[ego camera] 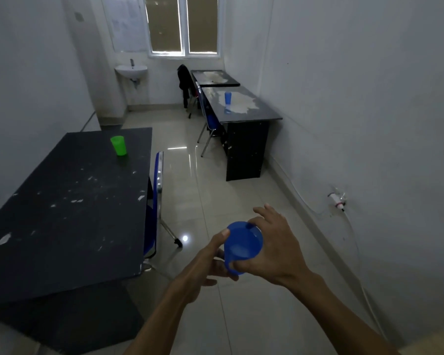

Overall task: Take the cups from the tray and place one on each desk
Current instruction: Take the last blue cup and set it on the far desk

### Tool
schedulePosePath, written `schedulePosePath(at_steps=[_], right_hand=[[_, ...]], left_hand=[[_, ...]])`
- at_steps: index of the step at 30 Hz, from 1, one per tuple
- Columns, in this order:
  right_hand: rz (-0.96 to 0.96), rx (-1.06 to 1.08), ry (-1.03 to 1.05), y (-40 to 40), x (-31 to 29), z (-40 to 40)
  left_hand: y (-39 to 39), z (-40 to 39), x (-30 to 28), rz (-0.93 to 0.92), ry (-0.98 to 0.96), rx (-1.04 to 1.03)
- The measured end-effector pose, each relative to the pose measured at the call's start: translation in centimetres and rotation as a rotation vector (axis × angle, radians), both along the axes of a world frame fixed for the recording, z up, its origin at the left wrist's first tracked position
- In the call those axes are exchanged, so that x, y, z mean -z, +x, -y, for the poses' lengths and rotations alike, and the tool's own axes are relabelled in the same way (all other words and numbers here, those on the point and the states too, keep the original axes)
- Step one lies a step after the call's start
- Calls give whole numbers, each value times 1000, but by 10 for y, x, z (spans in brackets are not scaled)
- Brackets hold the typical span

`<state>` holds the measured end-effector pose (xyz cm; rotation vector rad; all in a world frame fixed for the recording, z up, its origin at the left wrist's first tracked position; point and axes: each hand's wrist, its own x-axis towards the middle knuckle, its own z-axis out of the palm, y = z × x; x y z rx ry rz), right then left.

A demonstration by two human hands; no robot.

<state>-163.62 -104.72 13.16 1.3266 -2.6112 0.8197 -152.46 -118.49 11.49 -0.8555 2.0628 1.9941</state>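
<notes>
A: What are the hands doing?

B: Both are on one blue cup (242, 245), held in the air over the floor (205, 190), near the camera and right of the near left tabletop (69, 206). The right hand (277, 249) wraps the cup's right side, its thumb low across the body and its fingers spread past the rim. The left hand (210, 262) is half closed on the cup's left side, thumb up against the rim, fingers curled under the base.

A: So neither hand is open?

B: Neither. Both grip the cup, which is tilted so its open mouth faces the camera. Whether anything is inside, I cannot tell.

A: Where are the other cups?

B: A green cup (118, 145) stands upright toward the far end of the near left tabletop. A second blue cup (227, 97) stands upright on the middle right tabletop (244, 105), against the right wall. Beyond it, the far right tabletop (214, 77) sits under the window (183, 24).

A: Anything else nearby?

B: A blue chair (155, 201) is tucked at the near left tabletop's right edge, another blue chair (210, 119) at the middle right one, and a sink (131, 70) hangs on the far wall.
</notes>
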Motion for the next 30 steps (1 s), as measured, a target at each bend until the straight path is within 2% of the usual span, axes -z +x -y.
schedulePosePath(at_steps=[10,21,30], right_hand=[[43,16,7,-166,8,94],[90,-120,-25,-380,11,200],[123,-186,-7,-516,17,301]], left_hand=[[-171,98,0,20,-37,-12],[-378,186,11,-2,20,-166],[-505,277,16,17,39,-243]])
